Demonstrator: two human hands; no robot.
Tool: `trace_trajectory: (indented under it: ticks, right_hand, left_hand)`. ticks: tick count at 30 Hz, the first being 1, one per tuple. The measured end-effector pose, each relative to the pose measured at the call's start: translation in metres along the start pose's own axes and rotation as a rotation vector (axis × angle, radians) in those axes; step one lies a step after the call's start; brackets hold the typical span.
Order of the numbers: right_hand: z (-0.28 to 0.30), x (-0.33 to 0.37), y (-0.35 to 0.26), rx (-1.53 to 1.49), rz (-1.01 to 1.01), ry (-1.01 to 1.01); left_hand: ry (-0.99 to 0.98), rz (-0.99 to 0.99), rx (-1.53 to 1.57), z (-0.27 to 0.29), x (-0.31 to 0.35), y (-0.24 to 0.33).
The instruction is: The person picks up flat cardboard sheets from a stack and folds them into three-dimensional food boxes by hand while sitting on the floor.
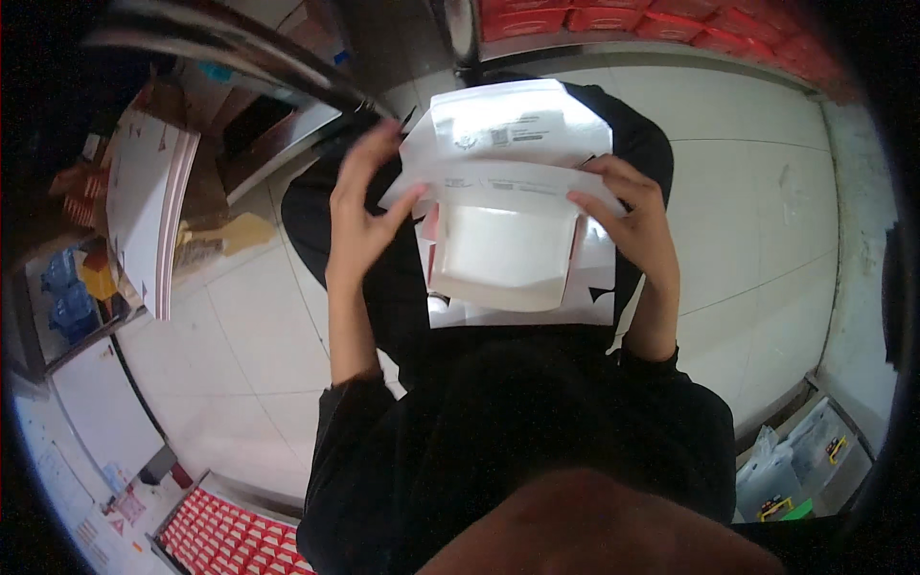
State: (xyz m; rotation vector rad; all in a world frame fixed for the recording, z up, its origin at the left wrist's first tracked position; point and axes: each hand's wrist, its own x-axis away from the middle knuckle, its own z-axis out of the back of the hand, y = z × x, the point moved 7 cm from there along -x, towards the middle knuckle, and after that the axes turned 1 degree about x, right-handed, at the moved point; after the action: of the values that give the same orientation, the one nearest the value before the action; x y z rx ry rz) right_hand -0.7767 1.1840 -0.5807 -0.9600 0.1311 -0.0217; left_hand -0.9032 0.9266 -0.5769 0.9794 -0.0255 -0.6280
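Observation:
On my lap stands a part-folded paperboard box with a white inside and a raised flap along its far side. Beneath and beyond it lies flat, shiny white paperboard with small print. My right hand pinches the right end of the raised flap, thumb on the near face and fingers behind. At the flap's left end, my left hand has its thumb tip at the edge. Its fingers are spread away from the thumb and blurred.
A stack of flat white boards stands at the left. Red boxes fill a tray at lower left, and red packs line the far side. Dark metal bars cross the upper left. A grey bin holds clear bags at lower right.

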Motion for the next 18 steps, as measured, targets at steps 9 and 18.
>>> trace_trajectory:
  ticks: [9, 18]
  right_hand:
    - [-0.027, -0.011, -0.03, -0.162, 0.011, 0.62]
    - [-0.002, -0.045, 0.0, -0.104, 0.045, 0.465]
  left_hand:
    - [0.47, -0.093, 0.487, -0.049, -0.002, 0.028]
    - [0.225, -0.032, -0.3, -0.023, -0.014, 0.005]
